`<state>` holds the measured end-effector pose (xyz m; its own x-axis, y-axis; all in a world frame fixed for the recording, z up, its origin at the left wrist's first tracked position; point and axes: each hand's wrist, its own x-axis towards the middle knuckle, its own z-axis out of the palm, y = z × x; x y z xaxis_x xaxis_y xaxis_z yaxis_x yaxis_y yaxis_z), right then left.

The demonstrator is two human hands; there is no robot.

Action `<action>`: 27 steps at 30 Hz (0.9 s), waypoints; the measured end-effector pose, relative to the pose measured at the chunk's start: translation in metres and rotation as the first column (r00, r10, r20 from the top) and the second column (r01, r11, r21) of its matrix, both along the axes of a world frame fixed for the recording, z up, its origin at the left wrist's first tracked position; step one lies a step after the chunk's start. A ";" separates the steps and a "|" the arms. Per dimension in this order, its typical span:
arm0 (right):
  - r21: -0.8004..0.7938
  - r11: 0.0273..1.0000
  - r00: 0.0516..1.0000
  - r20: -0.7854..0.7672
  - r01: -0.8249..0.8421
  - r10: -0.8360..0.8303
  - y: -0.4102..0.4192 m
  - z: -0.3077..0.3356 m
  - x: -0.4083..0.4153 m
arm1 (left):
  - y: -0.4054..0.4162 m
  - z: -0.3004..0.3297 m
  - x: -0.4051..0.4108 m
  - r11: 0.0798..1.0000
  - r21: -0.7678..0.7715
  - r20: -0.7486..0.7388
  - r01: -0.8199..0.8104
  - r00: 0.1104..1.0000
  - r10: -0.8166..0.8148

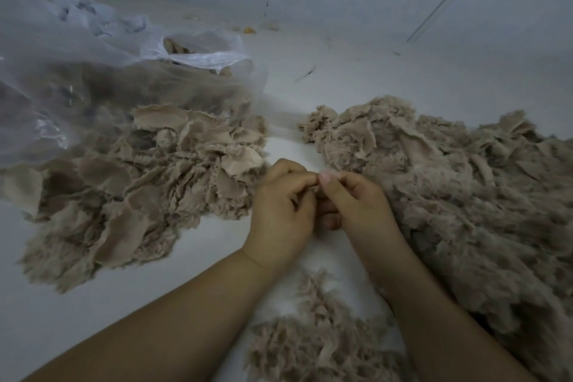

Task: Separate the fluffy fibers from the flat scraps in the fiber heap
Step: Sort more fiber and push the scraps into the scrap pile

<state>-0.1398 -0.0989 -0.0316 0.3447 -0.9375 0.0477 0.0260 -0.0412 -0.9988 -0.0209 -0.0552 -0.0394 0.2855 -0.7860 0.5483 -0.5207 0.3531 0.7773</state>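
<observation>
The left hand (pixel 280 211) and right hand (pixel 356 203) meet fingertip to fingertip, fingers curled; any pinched piece is too small to tell. The fiber heap (pixel 449 195) lies right; flat scraps (pixel 139 183) lie left.

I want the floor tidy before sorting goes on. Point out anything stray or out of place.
A few small yellowish bits lie scattered on the white surface far behind the plastic bag, apart from every pile. A dark thread-like scrap lies alone right of the bag. Otherwise nothing stands out.
</observation>
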 end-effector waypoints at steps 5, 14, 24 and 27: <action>0.084 0.994 0.995 0.075 0.063 -0.069 -0.003 0.000 -0.004 | -0.001 0.000 0.002 0.999 0.008 -0.186 0.031 0.982 -0.029; 0.111 0.992 0.990 0.115 0.063 -0.076 -0.003 -0.001 -0.005 | -0.007 -0.001 0.015 0.947 0.209 -0.580 0.242 0.811 -0.079; 0.052 0.997 0.996 0.065 0.061 -0.064 -0.003 -0.002 -0.003 | -0.004 0.005 0.019 0.930 0.192 -0.669 0.315 0.735 -0.111; 0.065 0.990 0.986 0.096 0.127 -0.133 -0.003 -0.001 -0.003 | -0.004 0.006 0.020 0.909 0.227 -0.660 0.349 0.741 -0.119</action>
